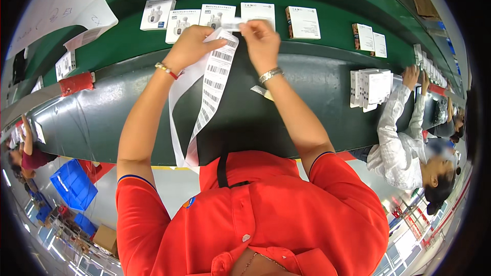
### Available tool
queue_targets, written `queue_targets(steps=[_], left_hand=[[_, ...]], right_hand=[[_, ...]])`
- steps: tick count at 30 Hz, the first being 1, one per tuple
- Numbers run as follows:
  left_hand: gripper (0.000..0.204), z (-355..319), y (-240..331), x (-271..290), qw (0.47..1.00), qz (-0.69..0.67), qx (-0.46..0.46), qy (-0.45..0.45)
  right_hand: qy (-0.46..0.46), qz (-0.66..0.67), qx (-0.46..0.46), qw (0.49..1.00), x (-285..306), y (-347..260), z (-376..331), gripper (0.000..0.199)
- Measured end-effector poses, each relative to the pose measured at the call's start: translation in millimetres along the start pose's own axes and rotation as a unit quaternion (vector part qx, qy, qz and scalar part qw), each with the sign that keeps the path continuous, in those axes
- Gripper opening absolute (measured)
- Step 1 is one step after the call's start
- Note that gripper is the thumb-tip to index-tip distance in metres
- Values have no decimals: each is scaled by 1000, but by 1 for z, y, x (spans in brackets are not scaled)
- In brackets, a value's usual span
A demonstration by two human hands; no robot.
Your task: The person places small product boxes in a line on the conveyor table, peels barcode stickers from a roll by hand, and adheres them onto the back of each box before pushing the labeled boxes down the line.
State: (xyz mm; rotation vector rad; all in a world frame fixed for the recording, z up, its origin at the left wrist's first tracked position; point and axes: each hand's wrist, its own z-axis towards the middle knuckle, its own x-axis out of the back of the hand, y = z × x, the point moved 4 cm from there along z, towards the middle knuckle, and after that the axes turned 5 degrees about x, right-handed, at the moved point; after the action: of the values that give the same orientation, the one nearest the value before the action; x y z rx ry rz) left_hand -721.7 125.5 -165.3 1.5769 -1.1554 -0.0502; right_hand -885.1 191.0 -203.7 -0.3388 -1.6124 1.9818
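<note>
Left hand (193, 47) pinches a long white paper barcode strip (214, 81) running near-to-far, while right hand (262, 43), fingertips together, grips its far end!

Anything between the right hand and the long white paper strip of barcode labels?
Nothing visible: the bare right hand pinches a small white label at the upper end of the long white paper strip of barcode labels. The bare left hand holds the strip from the opposite side.

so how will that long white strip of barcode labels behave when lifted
The long white strip of barcode labels is likely floppy, since it droops in a loop below the left hand. Its thinness suggests lightness; the loose loop may twist.
</note>
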Motion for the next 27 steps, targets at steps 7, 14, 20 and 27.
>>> queue_targets(steps=[7, 14, 20, 27], left_hand=[[30, 28, 3, -28, 976, 126, -139, 110], [32, 47, 3, -38, 959, 205, -170, 94], [24, 52, -5, -48, 964, 218, -131, 77], [31, 51, 3, -16, 990, 19, -69, 124]], right_hand=[[-39, -225, 22, 973, 24, 44, 67, 22], [-49, -274, 31, 960, 4, 63, 72, 18], [-39, -383, 96, 918, -3, 48, 63, 20], [-43, -35, -24, 998, 16, 39, 49, 25]])
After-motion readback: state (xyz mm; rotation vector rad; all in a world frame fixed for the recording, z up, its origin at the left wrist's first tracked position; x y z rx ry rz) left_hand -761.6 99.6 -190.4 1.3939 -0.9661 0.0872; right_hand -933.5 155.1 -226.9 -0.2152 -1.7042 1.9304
